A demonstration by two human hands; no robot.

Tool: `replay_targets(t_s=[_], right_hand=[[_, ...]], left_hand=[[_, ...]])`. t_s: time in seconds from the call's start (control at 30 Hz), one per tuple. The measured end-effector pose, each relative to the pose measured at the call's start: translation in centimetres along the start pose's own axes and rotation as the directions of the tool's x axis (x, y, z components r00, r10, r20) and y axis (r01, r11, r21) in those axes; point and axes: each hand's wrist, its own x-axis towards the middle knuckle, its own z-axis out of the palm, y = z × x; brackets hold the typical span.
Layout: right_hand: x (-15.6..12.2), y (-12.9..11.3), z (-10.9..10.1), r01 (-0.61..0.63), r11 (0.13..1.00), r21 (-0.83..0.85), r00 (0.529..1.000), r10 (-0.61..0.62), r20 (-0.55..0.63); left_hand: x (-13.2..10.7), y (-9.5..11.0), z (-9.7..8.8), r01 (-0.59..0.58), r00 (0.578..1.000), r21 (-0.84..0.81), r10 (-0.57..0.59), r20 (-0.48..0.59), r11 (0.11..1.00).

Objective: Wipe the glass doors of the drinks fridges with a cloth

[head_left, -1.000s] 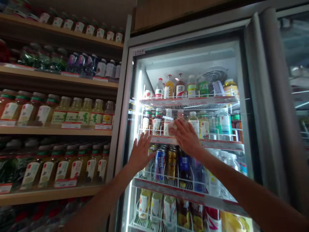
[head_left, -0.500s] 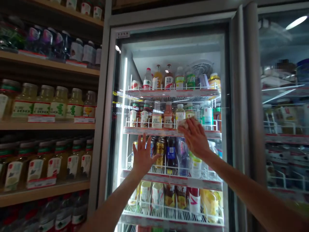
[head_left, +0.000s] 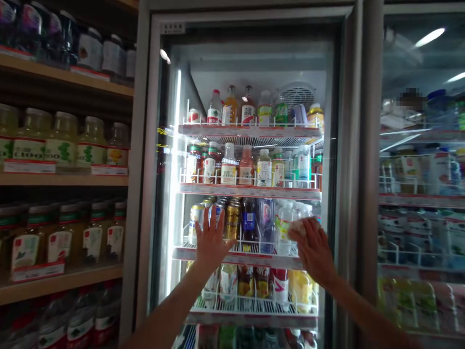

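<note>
A tall glass door (head_left: 250, 58) of a lit drinks fridge stands shut in front of me. My left hand (head_left: 213, 242) lies with fingers spread against the glass, level with the cans on the third shelf. Further right, my right hand (head_left: 314, 249) presses a crumpled pale cloth (head_left: 298, 230) to the pane, its fingers bent over it. The cloth is partly hidden under that hand. Behind the glass are several shelves of bottles and cans, among them a gold can (head_left: 233, 220) and a dark cola bottle (head_left: 249, 220).
Wooden shelves (head_left: 65, 179) with rows of juice bottles (head_left: 60, 242) run along the left. A grey metal frame (head_left: 368, 194) parts this door from a second glass-fronted fridge (head_left: 417, 199) on the right. Ceiling lights reflect in both panes.
My right hand has moved the cloth down the glass and slightly right, from the second shelf's level to the third's. My left hand stays spread on the pane. The view has shifted a little.
</note>
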Motion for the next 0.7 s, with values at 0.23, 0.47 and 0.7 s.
replay_targets(t_s=[0.23, 0.47, 0.7], right_hand=[[2.4, 2.0, -1.0, -0.216, 0.973, -0.076, 0.974, 0.21, -0.083], [-4.3, -2.9, -0.3, 0.117, 0.992, 0.056, 0.984, -0.123, 0.132], [1.2, -3.4, 0.2, -0.025, 0.999, 0.039, 1.0, 0.025, 0.005]], left_hand=[[-0.5, 0.7, -0.2, 0.038, 0.998, -0.013, -0.038, 0.059, 0.999], [-1.9, 0.0, -0.4, -0.033, 0.996, 0.033, 0.03, 0.084, 0.999], [-2.5, -0.8, 0.4, -0.061, 0.997, 0.034, 0.059, 0.043, 0.998]])
